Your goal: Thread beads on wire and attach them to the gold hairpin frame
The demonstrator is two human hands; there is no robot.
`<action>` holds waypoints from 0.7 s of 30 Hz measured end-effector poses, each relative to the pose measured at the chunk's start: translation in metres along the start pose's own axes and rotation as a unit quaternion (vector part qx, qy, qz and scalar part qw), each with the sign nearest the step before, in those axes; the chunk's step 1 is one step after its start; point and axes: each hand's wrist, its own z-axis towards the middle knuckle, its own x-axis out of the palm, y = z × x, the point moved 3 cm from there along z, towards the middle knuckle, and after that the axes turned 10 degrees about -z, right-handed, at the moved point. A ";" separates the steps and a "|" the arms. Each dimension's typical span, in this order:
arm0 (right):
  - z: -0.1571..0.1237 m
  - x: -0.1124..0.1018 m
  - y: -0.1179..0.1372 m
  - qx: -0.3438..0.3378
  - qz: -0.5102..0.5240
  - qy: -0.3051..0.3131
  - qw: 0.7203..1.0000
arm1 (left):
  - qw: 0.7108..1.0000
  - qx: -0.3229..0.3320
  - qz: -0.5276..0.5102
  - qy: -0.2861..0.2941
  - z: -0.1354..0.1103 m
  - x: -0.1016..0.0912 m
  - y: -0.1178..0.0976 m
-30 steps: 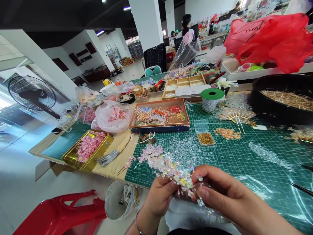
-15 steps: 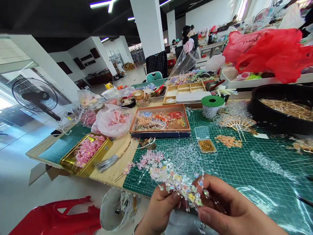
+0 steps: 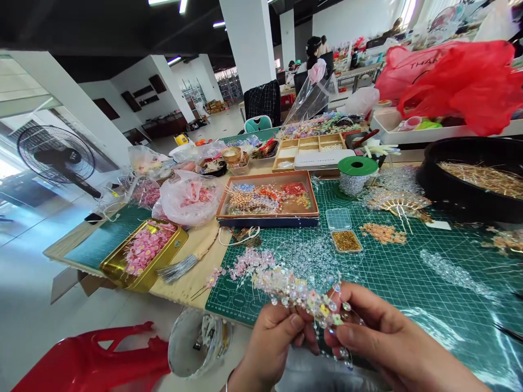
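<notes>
Beaded spray [image 3: 294, 291] of iridescent sequins, pale flowers and clear crystal beads on fine wire is held up in both hands, just off the near edge of a green cutting mat [image 3: 412, 283], in the head view. The left hand [image 3: 273, 343] is curled almost shut, thumb and fingers pinching the spray. The right hand [image 3: 379, 332] is nearly closed too, gripping it a little further along. Exactly which wire each hand pinches is too small to tell.

The spray's far end trails back onto the mat's near left corner, ending in pink blossoms. Along the held stretch the beads sit densely, and thin wire tips with single beads stick out past the right hand. How much more it takes cannot be told.

On the mat's far side stand a spool of silver trim [image 3: 354, 177] with a green top, a small box of gold beads [image 3: 346, 240] and a gold fan-shaped ornament [image 3: 398, 202]. Beyond its far edge sits a wooden tray of mixed beads [image 3: 265, 178]. Left of the mat lies a gold tin of pink sequin flowers [image 3: 171, 238], and past its right corner stands a black tub of gold pins [image 3: 457, 206].
</notes>
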 end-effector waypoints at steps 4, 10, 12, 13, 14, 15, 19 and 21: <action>-0.003 -0.001 0.002 0.016 -0.001 0.000 1.000 | 1.000 0.002 0.018 0.000 0.000 -0.002 0.000; -0.008 0.000 0.007 0.044 -0.055 -0.078 0.994 | 0.998 0.007 0.055 0.004 -0.004 -0.004 -0.003; -0.008 0.001 0.007 0.029 -0.078 -0.089 0.993 | 0.997 0.010 0.071 0.003 -0.003 -0.005 -0.002; -0.008 0.001 0.007 0.021 -0.089 -0.090 0.992 | 0.997 0.012 0.081 0.001 -0.003 -0.006 -0.002; -0.008 0.001 0.006 0.013 -0.097 -0.093 0.991 | 0.996 0.014 0.094 0.000 -0.003 -0.007 -0.001; -0.008 0.001 0.005 0.007 -0.104 -0.095 0.990 | 0.994 0.017 0.108 -0.003 -0.003 -0.007 -0.001; -0.008 0.000 -0.001 -0.016 -0.129 -0.093 0.987 | 0.980 0.036 0.194 -0.015 -0.004 -0.008 -0.011; -0.009 0.000 -0.003 -0.028 -0.152 -0.091 0.984 | 0.966 0.048 0.253 -0.020 -0.004 -0.006 -0.020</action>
